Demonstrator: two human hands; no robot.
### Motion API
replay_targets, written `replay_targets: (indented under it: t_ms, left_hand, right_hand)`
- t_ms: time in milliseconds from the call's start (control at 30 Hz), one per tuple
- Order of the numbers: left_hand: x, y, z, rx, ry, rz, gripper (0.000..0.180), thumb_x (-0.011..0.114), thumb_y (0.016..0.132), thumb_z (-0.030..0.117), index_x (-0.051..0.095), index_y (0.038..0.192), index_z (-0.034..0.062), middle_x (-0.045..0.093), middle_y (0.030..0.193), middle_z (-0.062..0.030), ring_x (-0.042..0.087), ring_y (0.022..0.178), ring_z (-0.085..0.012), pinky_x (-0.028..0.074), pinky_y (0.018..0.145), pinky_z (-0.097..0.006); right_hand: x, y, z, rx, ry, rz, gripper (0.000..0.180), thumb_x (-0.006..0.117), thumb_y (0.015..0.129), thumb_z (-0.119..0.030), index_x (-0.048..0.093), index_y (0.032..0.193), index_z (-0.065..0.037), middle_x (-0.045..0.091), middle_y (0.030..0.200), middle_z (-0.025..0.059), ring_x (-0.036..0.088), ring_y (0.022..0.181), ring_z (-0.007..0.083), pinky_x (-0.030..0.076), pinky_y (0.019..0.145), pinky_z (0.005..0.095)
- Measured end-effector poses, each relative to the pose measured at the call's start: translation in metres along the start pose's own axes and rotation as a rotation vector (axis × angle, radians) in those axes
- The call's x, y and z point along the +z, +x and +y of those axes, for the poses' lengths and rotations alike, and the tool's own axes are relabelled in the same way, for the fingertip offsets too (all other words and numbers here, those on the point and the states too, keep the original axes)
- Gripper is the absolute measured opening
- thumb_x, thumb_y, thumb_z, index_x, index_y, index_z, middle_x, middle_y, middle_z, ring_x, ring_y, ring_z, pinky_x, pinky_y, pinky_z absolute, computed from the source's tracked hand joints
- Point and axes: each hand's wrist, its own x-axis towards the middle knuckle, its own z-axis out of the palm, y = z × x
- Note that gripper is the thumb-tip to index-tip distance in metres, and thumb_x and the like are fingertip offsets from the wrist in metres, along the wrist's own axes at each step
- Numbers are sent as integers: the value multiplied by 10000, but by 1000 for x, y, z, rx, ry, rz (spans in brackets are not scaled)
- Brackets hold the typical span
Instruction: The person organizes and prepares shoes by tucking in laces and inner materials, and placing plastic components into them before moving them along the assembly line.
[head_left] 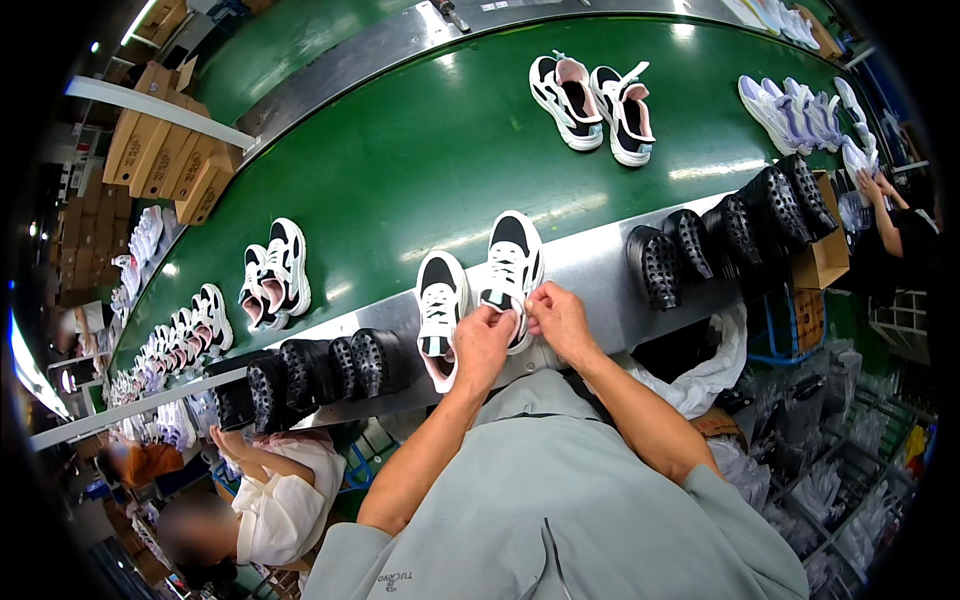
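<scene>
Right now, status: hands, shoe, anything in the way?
Left hand, right hand: both pinching at opening end of black-and-white sneaker. Matching sneaker at its left, toe also away. Black shoe-shaped forms either side, none blocking.

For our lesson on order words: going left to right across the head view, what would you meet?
Stacked brown boxes, shoe pair on the green table, shoe left of the hands, left hand, right hand, purple-and-white shoes.
</scene>
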Motion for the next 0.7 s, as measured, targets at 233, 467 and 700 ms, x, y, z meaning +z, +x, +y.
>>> replay_targets:
  t_ms: [233,467,700]
  left_hand:
    - [-9,-2,0,535,385,287,160,758,831,100,657,931,26,654,828,-105,667,742,-261,529,660,-386]
    - [-5,3,-21,671,473,202,164,713,816,50,659,969,26,659,879,-140,661,794,-340,528,681,-431]
    - [-17,-22,-6,750,566,101,279,779,804,166,699,1019,8,672,890,-155,621,886,-353,489,786,-456]
  right_hand:
    - [8,-23,-26,-193,-558,123,307,718,838,-163,589,1029,40,682,838,212,675,825,426,538,763,456]
    - [7,-8,-6,-98,-444,109,383,746,828,-176,577,1091,47,673,899,215,673,812,384,533,755,449]
    - [9,-18,30,-165,-239,-45,520,716,839,-90,547,1314,37,651,1110,183,689,828,247,562,770,363]
